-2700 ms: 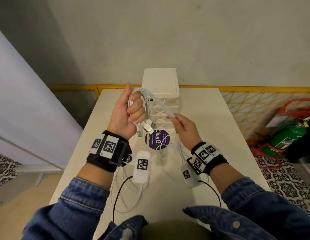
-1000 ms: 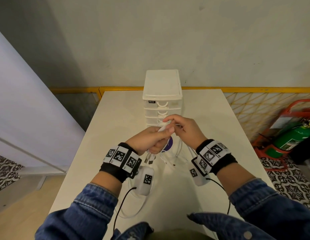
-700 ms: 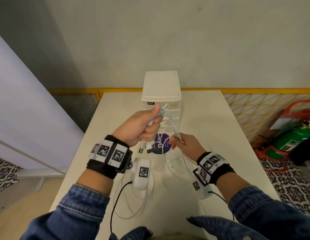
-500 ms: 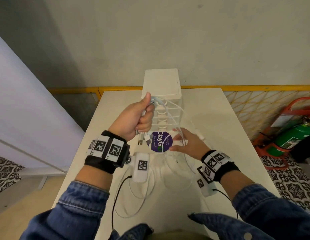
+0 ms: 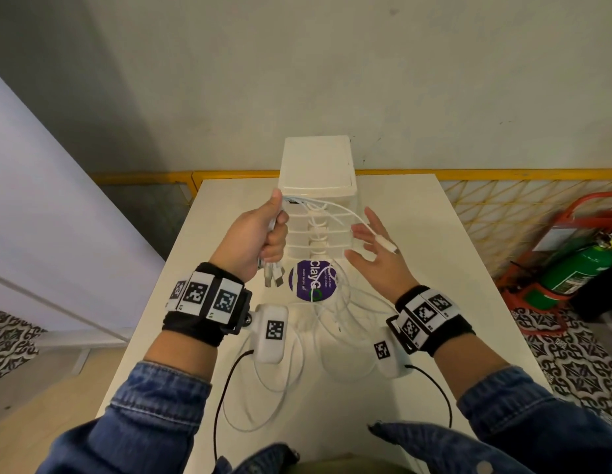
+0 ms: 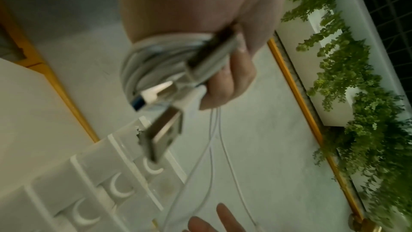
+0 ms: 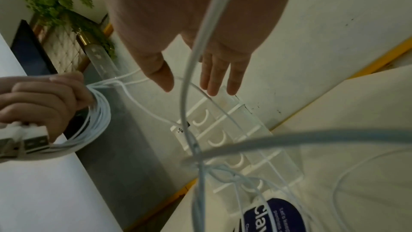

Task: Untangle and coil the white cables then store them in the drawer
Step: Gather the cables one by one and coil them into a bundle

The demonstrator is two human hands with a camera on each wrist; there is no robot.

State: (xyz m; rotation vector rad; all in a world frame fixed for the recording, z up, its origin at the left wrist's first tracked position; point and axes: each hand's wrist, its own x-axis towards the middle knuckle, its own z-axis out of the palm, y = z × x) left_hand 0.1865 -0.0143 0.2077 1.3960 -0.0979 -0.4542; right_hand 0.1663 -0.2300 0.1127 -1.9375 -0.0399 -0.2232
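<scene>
Left hand has a tight fisted grip on the coiled white cables — fingers curled round the bundle, thumb up along the top. USB plugs stick out below the fist; in the left wrist view three metal plug ends show close up, blurred. Several loose strands run from the top of the fist rightward across the front of the drawer unit.

Right hand has no grip at all — fingers spread and straight, palm facing left. One strand ends in a small white connector that lies across its fingers; whether it truly rests on them or just passes in front, cannot tell. More slack cable lies in loose loops on the table, under and between the two wrists.

Containers: the drawer unit is a small white plastic tower with translucent drawers stacked one over another, each with a white crescent handle. It stands at the far middle of the table against the wall. All drawers look pushed in; contents not readable through the plastic. A round purple sticker is seen at the base of the tower's front.

Off the table to the right, a green fire extinguisher in a red stand.
</scene>
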